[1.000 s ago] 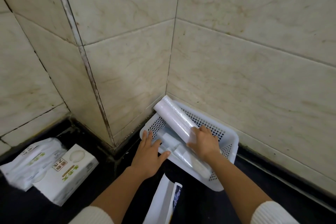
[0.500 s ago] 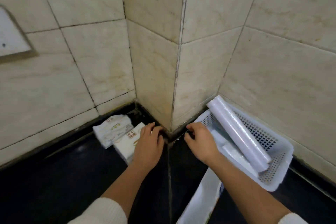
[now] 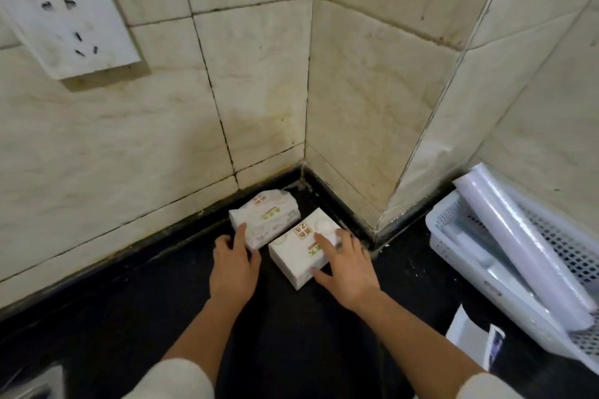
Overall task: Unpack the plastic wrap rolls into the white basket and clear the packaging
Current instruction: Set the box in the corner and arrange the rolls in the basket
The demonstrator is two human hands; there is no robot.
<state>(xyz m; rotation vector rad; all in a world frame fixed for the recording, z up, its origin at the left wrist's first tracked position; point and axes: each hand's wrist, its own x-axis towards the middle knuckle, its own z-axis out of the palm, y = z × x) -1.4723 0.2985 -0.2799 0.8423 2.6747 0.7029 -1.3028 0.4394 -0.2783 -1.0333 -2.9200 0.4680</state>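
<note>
Now open hands [image 3: 291, 266] touch two boxy packs [image 3: 282, 236].

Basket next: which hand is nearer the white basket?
Right. The right hand rests on a tissue pack left of the white basket; the left hand lies farther left.

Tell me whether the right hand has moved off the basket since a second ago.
Yes. The right hand has gone left, past the jutting wall corner, from the white basket to the nearer tissue pack.
</note>
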